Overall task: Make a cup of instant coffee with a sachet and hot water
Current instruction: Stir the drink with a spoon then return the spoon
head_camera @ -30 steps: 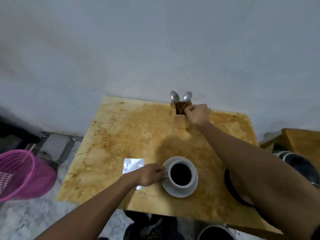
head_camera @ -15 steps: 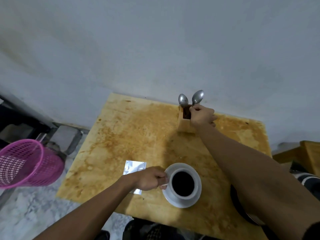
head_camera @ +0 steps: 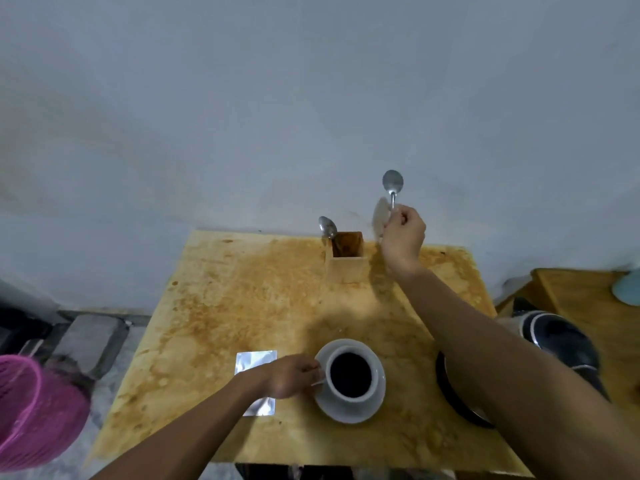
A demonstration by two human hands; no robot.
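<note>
A white cup [head_camera: 351, 377] full of dark coffee stands on a white saucer [head_camera: 375, 403] near the front of the stained wooden table [head_camera: 242, 289]. My left hand [head_camera: 292, 375] grips the cup's handle. A silver sachet [head_camera: 256, 362] lies flat to the left, partly under my wrist. My right hand [head_camera: 403, 237] holds a metal spoon [head_camera: 392, 185] by its stem, bowl up, raised beside the wooden spoon holder [head_camera: 347, 258]. A second spoon [head_camera: 327, 227] leans in the holder's left corner.
A pink mesh basket [head_camera: 34, 410] sits on the floor at the left. A black round object [head_camera: 450, 393] lies on the table under my right forearm. A dark kettle-like vessel [head_camera: 554, 337] and a low wooden surface [head_camera: 588, 306] are at the right. The wall is close behind.
My right hand has pulled one spoon up and out of the holder, lifting it to the right. The other spoon stays in. My left hand keeps its grip on the cup.
</note>
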